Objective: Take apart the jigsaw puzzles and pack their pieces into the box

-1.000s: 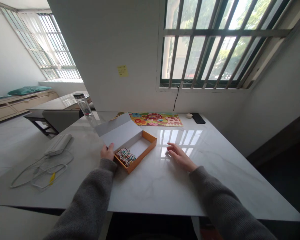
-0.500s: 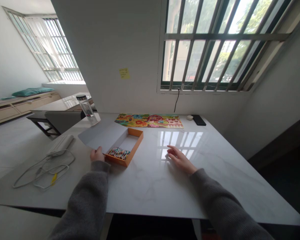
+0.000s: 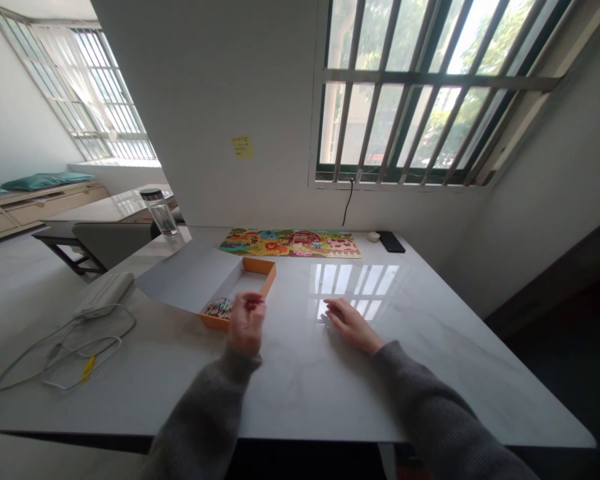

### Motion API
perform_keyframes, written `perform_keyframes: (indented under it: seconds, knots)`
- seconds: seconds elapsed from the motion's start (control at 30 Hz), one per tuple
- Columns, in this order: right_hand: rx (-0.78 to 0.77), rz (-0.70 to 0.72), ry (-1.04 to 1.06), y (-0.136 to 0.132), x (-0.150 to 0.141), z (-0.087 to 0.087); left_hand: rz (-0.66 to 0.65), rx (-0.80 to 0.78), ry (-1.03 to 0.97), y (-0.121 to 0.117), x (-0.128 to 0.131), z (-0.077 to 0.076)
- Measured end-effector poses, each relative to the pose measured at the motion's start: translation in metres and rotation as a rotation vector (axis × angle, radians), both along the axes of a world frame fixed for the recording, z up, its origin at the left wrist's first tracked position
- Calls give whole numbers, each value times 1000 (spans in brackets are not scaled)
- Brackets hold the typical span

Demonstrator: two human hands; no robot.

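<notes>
An open orange box (image 3: 260, 268) with a grey lid flap (image 3: 187, 281) folded out to the left lies on the white marble table (image 3: 305, 373). A pile of small colourful pieces (image 3: 219, 307) sits at its near end. My left hand (image 3: 245, 323) hovers at the box's near right corner, fingers curled and pinched together; I cannot make out whether anything is in them. Palm down on the table to the right rests my right hand (image 3: 349, 323), its fingers stretched out and holding nothing.
A colourful farm puzzle board (image 3: 290, 243) lies at the table's far edge, with a black phone (image 3: 391, 241) and a small round object (image 3: 375, 236) beside it. A clear bottle (image 3: 160, 213) stands at the back left. A white adapter (image 3: 103, 294) with looped cable (image 3: 60, 347) lies at left.
The box was slid left and its lid flap folded down flat. My left hand let go of the box's left side and moved to its near right corner. My right hand stayed put.
</notes>
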State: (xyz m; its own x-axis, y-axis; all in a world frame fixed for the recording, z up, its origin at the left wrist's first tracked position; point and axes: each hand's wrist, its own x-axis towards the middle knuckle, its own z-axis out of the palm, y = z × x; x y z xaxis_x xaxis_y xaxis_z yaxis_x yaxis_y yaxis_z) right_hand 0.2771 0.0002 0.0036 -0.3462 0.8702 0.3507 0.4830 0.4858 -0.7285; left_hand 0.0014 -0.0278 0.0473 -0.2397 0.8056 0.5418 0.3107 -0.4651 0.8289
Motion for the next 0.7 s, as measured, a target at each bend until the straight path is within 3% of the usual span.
perform_keyframes:
  seconds: [0.07,0.13,0.3,0.47,0.57,0.7]
  knots:
    - [35,0,-48,0,0,-1,-233,-39,160,2,33,-1]
    - [92,-25,-141,4,3,-3,-340,-89,332,16,56,-6]
    - [215,-204,-459,36,24,-7,-225,-357,684,75,81,-30]
    - [156,-437,-606,83,50,-6,-33,-365,895,118,87,-47]
    - [115,-476,-639,106,59,-7,31,-352,907,142,87,-51]
    - [111,-427,-656,128,67,-8,70,-381,912,174,88,-52]
